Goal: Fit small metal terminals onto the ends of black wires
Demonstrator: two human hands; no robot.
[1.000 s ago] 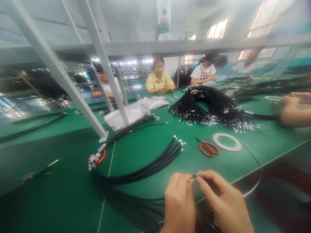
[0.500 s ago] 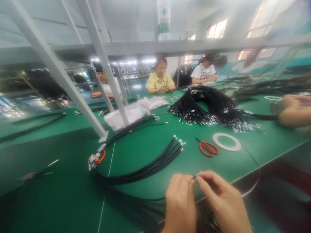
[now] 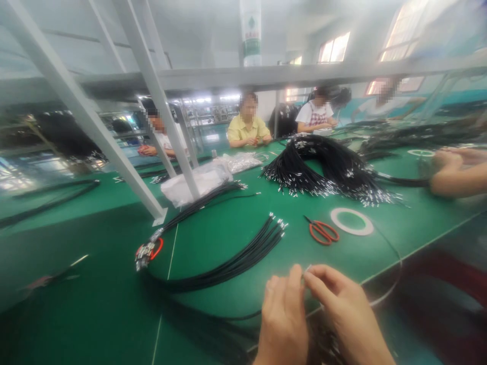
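At the table's front edge, my left hand (image 3: pixel 283 317) is closed around one black cable (image 3: pixel 243 318) that runs in from the left. Touching it, my right hand (image 3: pixel 342 309) pinches a small silvery end (image 3: pixel 308 268) between thumb and fingertips. Left of the hands, a bundle of black cables (image 3: pixel 228 268) with metal tips curves over the green table. Beyond the hands lie red-handled scissors (image 3: pixel 323 233) and a flat white ring of tape (image 3: pixel 352 222), its loose strip trailing down to the right.
A large heap of black cables (image 3: pixel 315 162) lies farther back. Grey metal posts (image 3: pixel 144 187) stand at the left beside a plastic bag (image 3: pixel 194 185). A person's hands (image 3: pixel 456 170) are at the right edge. Several people sit across the table.
The view has shifted slightly. My left fingers have closed farther over the cable's end, so less of its black part shows between my hands.
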